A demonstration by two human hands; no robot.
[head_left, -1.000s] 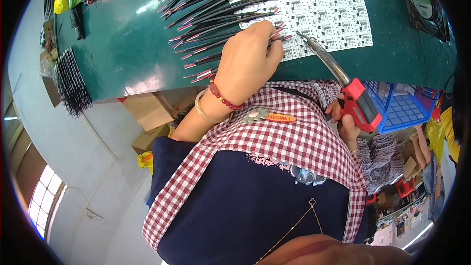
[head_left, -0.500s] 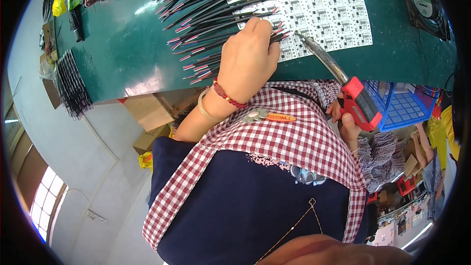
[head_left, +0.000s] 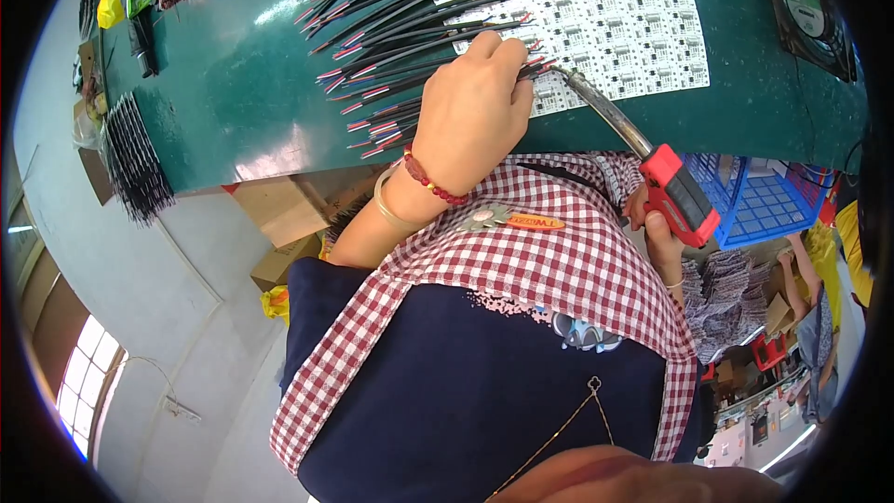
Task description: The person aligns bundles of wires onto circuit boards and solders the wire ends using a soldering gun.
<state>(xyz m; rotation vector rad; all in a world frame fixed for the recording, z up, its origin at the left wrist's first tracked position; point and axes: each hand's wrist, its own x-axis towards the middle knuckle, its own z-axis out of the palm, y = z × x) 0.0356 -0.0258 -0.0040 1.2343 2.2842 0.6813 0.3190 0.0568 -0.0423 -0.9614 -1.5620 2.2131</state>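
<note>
My left hand [head_left: 472, 116] is closed, thumb and fingers pinching a black multi-wire cable [head_left: 532, 69] whose coloured ends lie at the near left edge of a white circuit board panel [head_left: 643, 19]. My right hand [head_left: 659, 235] is wrapped round the red and black handle of a soldering gun [head_left: 684, 197]. Its long metal barrel slants up to the left, and the tip is at the wire ends just beyond my left fingers; whether it touches them I cannot tell. Many more black cables [head_left: 391, 37] with red, white and blue ends lie in rows under and beside my left hand.
The green table [head_left: 233, 84] carries a black fan [head_left: 808, 9] at the far right and a hanging bunch of dark cables [head_left: 137, 158] at the left. A blue plastic basket [head_left: 768, 205] is by my right hand. Below the table's edge stands a cardboard box [head_left: 279, 212]. Another person's arm [head_left: 803, 275] shows at the right.
The soldering gun has moved slightly left, bringing its tip from beside the wires to their ends. My left hand has barely moved and keeps its pinch on the cable.
</note>
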